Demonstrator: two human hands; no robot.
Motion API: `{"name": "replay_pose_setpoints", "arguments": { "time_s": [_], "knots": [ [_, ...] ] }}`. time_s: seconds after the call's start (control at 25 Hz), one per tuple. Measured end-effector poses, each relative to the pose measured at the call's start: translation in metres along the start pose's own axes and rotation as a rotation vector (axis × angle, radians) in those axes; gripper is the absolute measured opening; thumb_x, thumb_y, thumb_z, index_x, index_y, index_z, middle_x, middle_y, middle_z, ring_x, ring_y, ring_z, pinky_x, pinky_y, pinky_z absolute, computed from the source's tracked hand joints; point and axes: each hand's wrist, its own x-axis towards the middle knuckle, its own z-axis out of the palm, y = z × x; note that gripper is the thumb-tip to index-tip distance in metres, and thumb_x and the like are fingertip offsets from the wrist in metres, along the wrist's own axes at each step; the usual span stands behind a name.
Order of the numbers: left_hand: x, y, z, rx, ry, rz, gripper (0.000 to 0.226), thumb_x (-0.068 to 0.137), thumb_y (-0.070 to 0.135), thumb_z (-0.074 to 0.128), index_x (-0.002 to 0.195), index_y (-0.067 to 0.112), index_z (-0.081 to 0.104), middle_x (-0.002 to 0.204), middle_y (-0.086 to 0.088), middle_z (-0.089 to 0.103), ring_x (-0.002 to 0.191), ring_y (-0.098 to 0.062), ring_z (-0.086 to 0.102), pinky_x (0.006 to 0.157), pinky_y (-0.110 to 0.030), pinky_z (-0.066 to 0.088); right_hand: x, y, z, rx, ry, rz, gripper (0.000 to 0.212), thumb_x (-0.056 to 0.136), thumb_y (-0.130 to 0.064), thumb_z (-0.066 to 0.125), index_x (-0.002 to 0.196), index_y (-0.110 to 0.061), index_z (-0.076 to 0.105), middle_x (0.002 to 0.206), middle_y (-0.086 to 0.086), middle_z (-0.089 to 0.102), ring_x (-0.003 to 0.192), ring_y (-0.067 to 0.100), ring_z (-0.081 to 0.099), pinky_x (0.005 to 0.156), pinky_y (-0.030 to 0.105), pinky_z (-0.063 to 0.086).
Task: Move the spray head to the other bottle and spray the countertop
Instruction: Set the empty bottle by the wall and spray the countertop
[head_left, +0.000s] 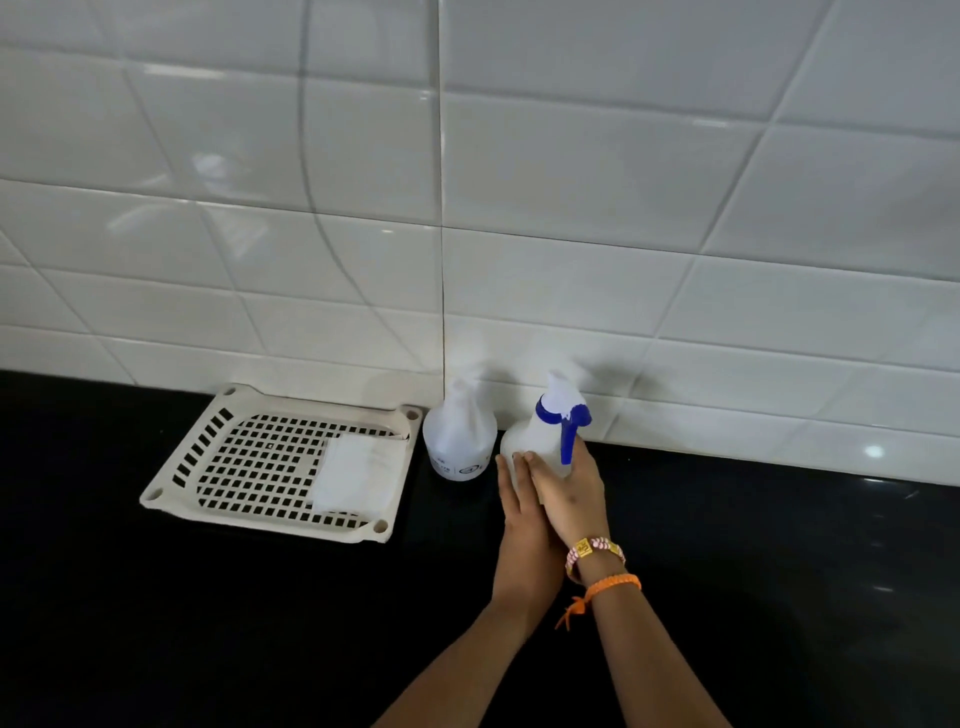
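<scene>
Two translucent white bottles stand on the black countertop (727, 571) against the tiled wall. The left bottle (458, 441) has no spray head and carries a printed label low on its front. The right bottle (535, 441) wears a white spray head with a blue collar and blue trigger (566, 415). My right hand (569, 493) wraps around this bottle's body just below the trigger. My left hand (519, 525) presses against the bottle's lower left side, partly under the right hand. The bottle's lower half is hidden by both hands.
A beige perforated plastic tray (249, 467) lies flat to the left of the bottles, with a folded white cloth (356, 475) on its right part. White tiles form the wall (571, 208) directly behind. Bracelets circle my right wrist.
</scene>
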Motion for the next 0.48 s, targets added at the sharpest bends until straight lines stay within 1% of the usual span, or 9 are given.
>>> {"name": "replay_pose_setpoints", "arguments": {
  "time_s": [0.04,0.08,0.12,0.2,0.24,0.32,0.4,0.44,0.48],
  "knots": [
    [0.004,0.000,-0.001,0.027,-0.029,-0.020,0.089,0.091,0.010,0.054,0.147,0.018,-0.013,0.157,-0.001,-0.018,0.135,-0.022,0.036,0.092,-0.016,0.041,0.004,0.000,0.001,-0.021,0.002,-0.010,0.052,0.075,-0.039,0.065,0.125,-0.028,0.052,0.120,0.003,0.059,0.108,0.016,0.058,0.092,0.034,0.050],
    [0.010,0.000,-0.002,0.070,-0.045,-0.038,0.091,0.091,0.013,0.056,0.146,0.019,-0.017,0.155,-0.002,-0.024,0.129,-0.021,0.043,0.081,-0.010,0.042,0.009,-0.001,0.003,-0.040,0.008,-0.014,0.051,0.077,-0.036,0.065,0.125,-0.025,0.052,0.120,0.005,0.059,0.110,0.018,0.057,0.093,0.036,0.049],
    [0.015,0.001,-0.004,0.082,-0.055,-0.054,0.092,0.091,0.015,0.056,0.145,0.018,-0.019,0.155,-0.003,-0.026,0.127,-0.021,0.047,0.078,-0.010,0.043,0.012,-0.003,0.005,-0.053,0.017,-0.013,0.050,0.079,-0.035,0.065,0.126,-0.023,0.051,0.120,0.007,0.058,0.111,0.020,0.057,0.094,0.037,0.049],
    [0.025,0.002,-0.006,0.128,-0.070,-0.073,0.092,0.091,0.018,0.056,0.145,0.016,-0.018,0.155,-0.005,-0.026,0.130,-0.024,0.045,0.090,-0.023,0.047,0.018,-0.005,0.007,-0.055,0.020,-0.014,0.051,0.080,-0.034,0.065,0.127,-0.021,0.049,0.120,0.009,0.058,0.111,0.023,0.056,0.095,0.039,0.048],
    [0.025,0.003,-0.008,0.141,-0.080,-0.070,0.093,0.090,0.019,0.057,0.146,0.015,-0.018,0.155,-0.006,-0.025,0.132,-0.024,0.042,0.097,-0.030,0.046,0.020,-0.005,0.008,-0.051,0.015,-0.017,0.052,0.080,-0.035,0.066,0.127,-0.021,0.049,0.120,0.009,0.058,0.111,0.023,0.056,0.094,0.039,0.049],
    [0.023,0.004,-0.009,0.202,-0.100,-0.057,0.093,0.090,0.020,0.057,0.146,0.011,-0.016,0.156,-0.009,-0.023,0.136,-0.025,0.036,0.103,-0.034,0.043,0.020,-0.003,0.010,-0.050,0.024,0.002,0.056,0.077,-0.040,0.067,0.127,-0.024,0.048,0.119,0.009,0.058,0.107,0.023,0.058,0.092,0.039,0.051],
    [0.023,0.003,-0.015,0.240,-0.120,-0.069,0.090,0.091,0.019,0.055,0.146,0.011,-0.015,0.156,-0.010,-0.021,0.134,-0.025,0.039,0.096,-0.032,0.047,0.018,-0.004,0.013,-0.084,0.041,0.031,0.059,0.076,-0.043,0.067,0.128,-0.024,0.046,0.119,0.010,0.058,0.103,0.022,0.060,0.086,0.035,0.052],
    [0.021,0.004,-0.020,0.232,-0.136,-0.076,0.089,0.091,0.018,0.054,0.147,0.012,-0.015,0.156,-0.010,-0.020,0.132,-0.026,0.042,0.091,-0.032,0.048,0.016,-0.008,0.014,-0.106,0.036,0.047,0.060,0.077,-0.042,0.067,0.129,-0.024,0.045,0.120,0.011,0.058,0.102,0.022,0.060,0.083,0.032,0.051],
    [0.017,0.003,-0.026,0.219,-0.173,-0.067,0.087,0.092,0.016,0.053,0.147,0.015,-0.014,0.157,-0.008,-0.018,0.132,-0.027,0.042,0.090,-0.032,0.047,0.013,-0.011,0.014,-0.111,0.027,0.062,0.062,0.078,-0.041,0.067,0.132,-0.024,0.042,0.124,0.013,0.055,0.105,0.024,0.059,0.084,0.032,0.049]
  ]
}}
